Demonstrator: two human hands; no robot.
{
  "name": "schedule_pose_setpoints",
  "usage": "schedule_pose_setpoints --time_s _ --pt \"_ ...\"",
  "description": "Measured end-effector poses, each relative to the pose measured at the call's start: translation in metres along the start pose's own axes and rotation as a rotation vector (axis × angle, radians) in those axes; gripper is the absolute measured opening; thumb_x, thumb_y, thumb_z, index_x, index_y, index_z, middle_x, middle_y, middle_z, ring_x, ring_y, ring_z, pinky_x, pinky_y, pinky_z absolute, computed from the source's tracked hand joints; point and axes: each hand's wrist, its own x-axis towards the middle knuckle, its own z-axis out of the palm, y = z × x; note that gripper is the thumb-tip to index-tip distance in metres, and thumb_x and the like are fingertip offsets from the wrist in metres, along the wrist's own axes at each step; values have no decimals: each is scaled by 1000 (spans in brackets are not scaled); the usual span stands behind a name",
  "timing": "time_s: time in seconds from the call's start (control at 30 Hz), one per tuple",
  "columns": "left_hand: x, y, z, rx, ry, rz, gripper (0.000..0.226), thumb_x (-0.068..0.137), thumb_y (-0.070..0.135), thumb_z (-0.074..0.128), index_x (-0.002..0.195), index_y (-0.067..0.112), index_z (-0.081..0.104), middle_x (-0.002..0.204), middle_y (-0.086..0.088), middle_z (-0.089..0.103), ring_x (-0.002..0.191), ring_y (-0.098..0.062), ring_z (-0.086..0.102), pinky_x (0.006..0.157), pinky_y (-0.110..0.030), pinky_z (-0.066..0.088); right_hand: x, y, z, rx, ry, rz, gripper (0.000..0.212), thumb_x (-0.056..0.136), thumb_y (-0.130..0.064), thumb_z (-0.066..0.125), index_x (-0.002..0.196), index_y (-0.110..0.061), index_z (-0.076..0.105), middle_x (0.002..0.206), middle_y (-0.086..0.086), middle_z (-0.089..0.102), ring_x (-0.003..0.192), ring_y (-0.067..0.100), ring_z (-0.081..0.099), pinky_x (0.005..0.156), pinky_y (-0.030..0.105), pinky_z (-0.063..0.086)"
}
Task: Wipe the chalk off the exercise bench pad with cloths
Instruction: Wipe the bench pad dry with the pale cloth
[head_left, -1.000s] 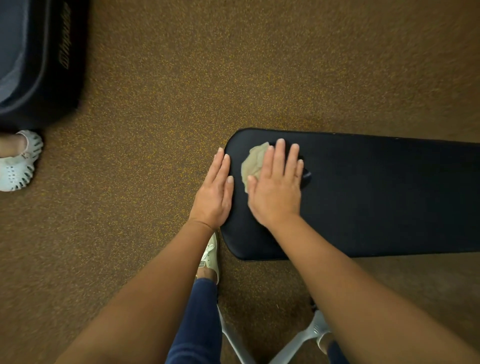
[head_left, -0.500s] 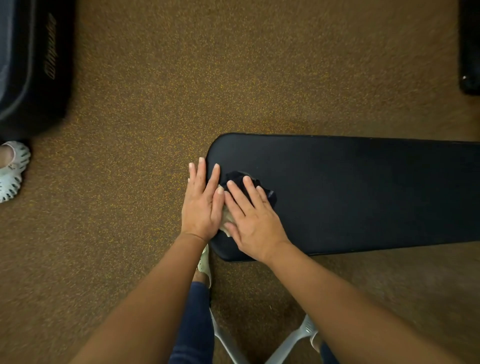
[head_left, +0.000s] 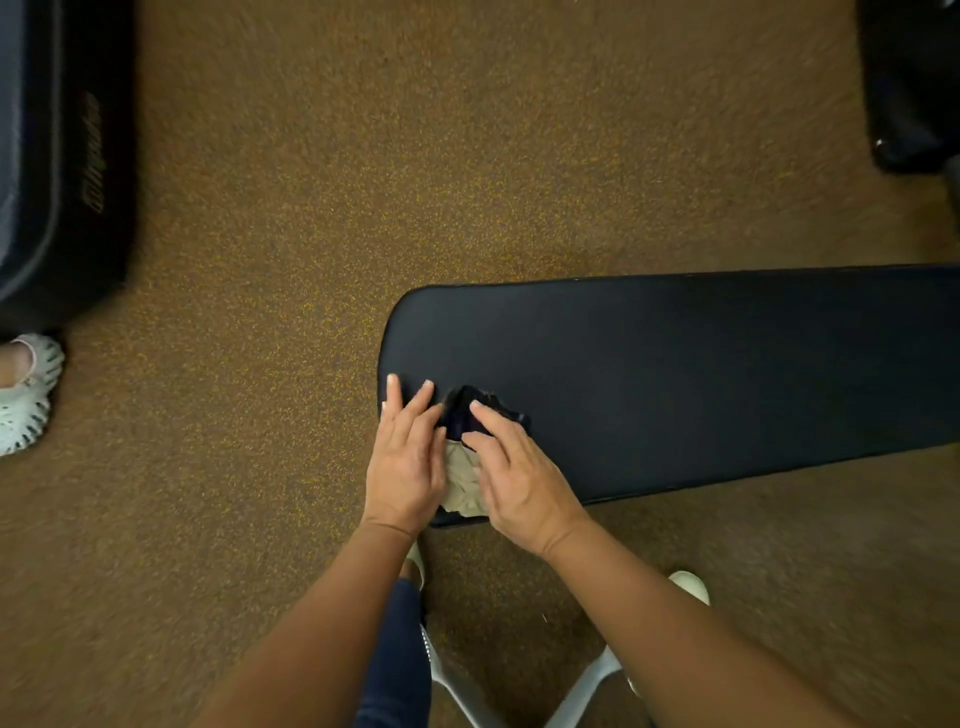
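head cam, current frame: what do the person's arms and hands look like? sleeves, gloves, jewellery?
Left hand and right hand are bare: no gloves, and no rings or watch in view. Left forearm and right forearm are uncovered down to the frame edge, with no sleeves in view. Nails on the fingers look short and unpainted.
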Motion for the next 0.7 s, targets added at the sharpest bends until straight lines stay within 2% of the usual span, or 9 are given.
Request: schedule_pose_setpoints --time_s 0.07,0.13,0.2,0.27,0.33,0.4,0.5,0.6,0.7 --pt "0 13 -1 -72 2 -14 30 95 16 41 117 2 56 128 -12 56 140 -31 27 115 -38 23 1 0 -6 58 28 71 56 85 -7 62 136 -9 39 150 12 33 132 29 42 107 42 41" --pt "2 29 -5 -119 -6 -15 28 92 13 40 111 4 58 114 -10 60 128 -27 42 109 -29 31 4 1 -14 80 42 158 70 86 -8 61 147 -12 27 155 9 27 132 28 39 106 43 40" --pt "7 45 -7 -121 -33 17 26 88 11 40 106 6 60 103 -7 60 104 -21 52 93 -33 43 5 4 -23 50 53 222 77 87 -11 60 151 -17 19 155 3 28 126 26 40 100 44 38" --pt "13 61 -7 -116 -82 62 28 87 11 39 105 7 61 99 -4 59 91 -18 54 80 -33 47 1 10 -34 30 69 253 75 89 -14 59 152 -20 19 148 0 39 120 24 40 97 43 37" --pt "21 75 -5 -111 -132 108 30 87 14 38 106 8 61 99 -3 58 88 -18 57 73 -32 51 -5 19 -47 31 87 281 70 90 -18 61 150 -19 25 134 2 50 117 25 40 97 43 35" --pt "29 90 -1 -109 -175 157 31 88 17 38 108 10 61 99 -2 58 87 -17 58 70 -32 53 -13 30 -60 37 83 328 65 90 -22 61 148 -20 30 128 1 52 119 24 38 100 41 32" --pt "42 118 8 -119 -213 229 29 90 19 39 109 13 59 99 -1 58 82 -17 60 63 -36 54 -28 50 -83 130 121 391 48 88 -25 64 133 -22 46 126 -3 55 119 20 42 101 37 32" --pt "56 152 21 -130 -237 305 23 91 20 41 109 18 54 99 -2 58 74 -20 60 55 -37 53 -44 73 -115 405 157 554 28 82 -20 72 106 -20 58 105 0 64 101 20 57 90 37 46" --pt "73 192 36 -186 -257 341 21 94 23 41 110 18 54 101 -2 57 75 -24 61 59 -40 53 -64 102 -150 671 242 712 21 77 -21 78 87 -23 59 86 -2 67 83 16 63 79 37 53"
